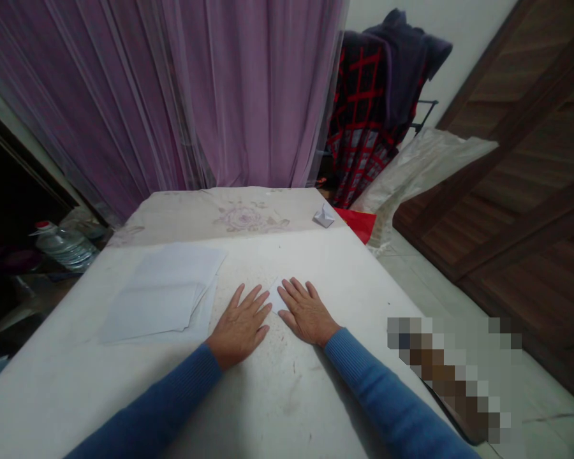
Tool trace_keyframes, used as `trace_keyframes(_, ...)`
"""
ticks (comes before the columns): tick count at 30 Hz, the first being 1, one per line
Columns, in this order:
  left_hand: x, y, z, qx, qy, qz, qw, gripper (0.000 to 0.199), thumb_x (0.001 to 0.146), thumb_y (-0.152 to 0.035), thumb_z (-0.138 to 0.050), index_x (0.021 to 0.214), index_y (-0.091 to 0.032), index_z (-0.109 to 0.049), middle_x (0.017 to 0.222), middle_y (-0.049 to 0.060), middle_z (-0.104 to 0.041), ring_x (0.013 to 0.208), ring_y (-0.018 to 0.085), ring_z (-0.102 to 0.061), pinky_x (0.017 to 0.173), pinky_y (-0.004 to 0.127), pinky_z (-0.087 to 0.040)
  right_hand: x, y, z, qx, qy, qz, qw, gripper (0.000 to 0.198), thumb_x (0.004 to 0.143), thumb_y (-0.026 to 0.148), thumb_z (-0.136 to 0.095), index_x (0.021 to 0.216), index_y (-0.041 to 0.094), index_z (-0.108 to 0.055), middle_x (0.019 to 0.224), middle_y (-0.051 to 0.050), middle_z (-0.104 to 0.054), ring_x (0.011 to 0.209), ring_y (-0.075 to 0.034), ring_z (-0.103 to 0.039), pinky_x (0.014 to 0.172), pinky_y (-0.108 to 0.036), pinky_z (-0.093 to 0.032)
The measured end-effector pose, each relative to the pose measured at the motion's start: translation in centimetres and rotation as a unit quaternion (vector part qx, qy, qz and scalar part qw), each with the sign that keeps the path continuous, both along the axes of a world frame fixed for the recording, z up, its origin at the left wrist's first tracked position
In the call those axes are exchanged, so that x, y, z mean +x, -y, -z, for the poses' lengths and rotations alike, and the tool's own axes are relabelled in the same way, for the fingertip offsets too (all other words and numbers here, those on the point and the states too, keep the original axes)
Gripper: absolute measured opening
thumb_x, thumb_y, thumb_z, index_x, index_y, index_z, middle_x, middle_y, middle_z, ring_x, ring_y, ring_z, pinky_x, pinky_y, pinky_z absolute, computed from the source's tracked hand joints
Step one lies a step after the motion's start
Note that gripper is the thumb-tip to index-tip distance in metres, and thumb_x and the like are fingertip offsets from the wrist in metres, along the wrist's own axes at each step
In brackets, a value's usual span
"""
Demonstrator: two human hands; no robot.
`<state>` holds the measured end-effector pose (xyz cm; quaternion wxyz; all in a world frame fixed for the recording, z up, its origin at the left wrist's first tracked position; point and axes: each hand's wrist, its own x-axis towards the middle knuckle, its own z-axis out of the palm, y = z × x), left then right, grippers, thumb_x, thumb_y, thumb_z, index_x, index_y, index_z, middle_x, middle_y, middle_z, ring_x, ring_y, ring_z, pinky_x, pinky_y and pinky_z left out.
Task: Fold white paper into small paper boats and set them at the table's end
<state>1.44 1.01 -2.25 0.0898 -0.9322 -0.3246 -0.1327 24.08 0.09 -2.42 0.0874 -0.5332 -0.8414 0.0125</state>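
Note:
A small piece of folded white paper (276, 298) lies on the white table, mostly covered on its right by my right hand (307, 312). That hand rests flat with its fingers spread over the paper. My left hand (242, 326) lies palm down just to the left, fingers apart, its fingertips at the paper's left edge. Whether they press on the paper I cannot tell. Left of my left hand is a stack of white paper sheets (153, 299), slightly fanned. A small folded paper shape (323, 217) stands near the far right corner.
The table (354, 306) has a flowered far strip. Behind it hang purple curtains (258, 89). A large plastic bottle (64, 245) with a red cap stands at left. On the right are a red bag (361, 223), draped clothes (363, 95), a whitish plastic sheet (411, 172) and wooden doors (516, 159).

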Motion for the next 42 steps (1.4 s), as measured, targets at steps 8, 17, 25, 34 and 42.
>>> trace_keyframes(8,1.8,0.7,-0.4,0.046,0.031,-0.006,0.998,0.038,0.097,-0.038,-0.041,0.12,-0.015,-0.062,0.125,0.01,-0.066,0.124,0.026,-0.054,0.118,0.052,-0.02,0.1,1.0,0.2,0.004,-0.007,-0.002,1.0,0.065,0.097,0.056,-0.036,0.148,0.015,-0.037,0.155,-0.015,-0.031,0.144,-0.03,-0.027,0.114,-0.057,-0.02)
trace_keyframes(17,4.7,-2.9,-3.3,-0.047,-0.033,-0.067,0.996,0.032,0.099,-0.023,-0.037,0.125,-0.018,-0.057,0.103,0.006,-0.07,0.105,0.023,-0.058,0.11,0.047,-0.026,0.5,2.6,0.0,-0.019,-0.014,-0.004,1.0,0.068,0.096,0.056,-0.037,0.149,0.014,-0.035,0.156,-0.016,-0.028,0.145,-0.03,-0.025,0.115,-0.057,-0.019)
trace_keyframes(25,6.5,-5.0,-3.6,-0.104,-0.064,-0.086,0.989,0.029,0.097,-0.024,-0.04,0.116,-0.021,-0.061,0.096,0.007,-0.071,0.096,0.025,-0.059,0.089,0.045,-0.035,0.5,2.6,-0.3,-0.02,-0.03,0.003,0.999,0.067,0.096,0.053,-0.041,0.149,0.013,-0.034,0.155,-0.016,-0.03,0.144,-0.03,-0.027,0.115,-0.057,-0.02)
trace_keyframes(34,6.4,-5.4,-2.6,-0.101,-0.047,-0.091,0.99,0.033,0.097,-0.029,-0.04,0.124,-0.026,-0.058,0.099,0.007,-0.071,0.097,0.025,-0.058,0.086,0.044,-0.034,0.8,2.4,0.3,-0.004,-0.04,0.063,0.997,0.064,0.098,0.053,-0.036,0.148,0.012,-0.036,0.154,-0.016,-0.033,0.144,-0.03,-0.028,0.115,-0.057,-0.019)
trace_keyframes(42,6.3,-5.8,-2.5,-0.1,-0.054,-0.08,0.99,0.032,0.096,-0.035,-0.044,0.123,-0.025,-0.06,0.096,0.007,-0.071,0.095,0.027,-0.058,0.083,0.043,-0.034,2.8,3.5,-0.1,-0.014,-0.006,0.065,0.998,0.062,0.098,0.049,-0.041,0.148,0.012,-0.036,0.154,-0.017,-0.033,0.142,-0.032,-0.03,0.113,-0.059,-0.022)
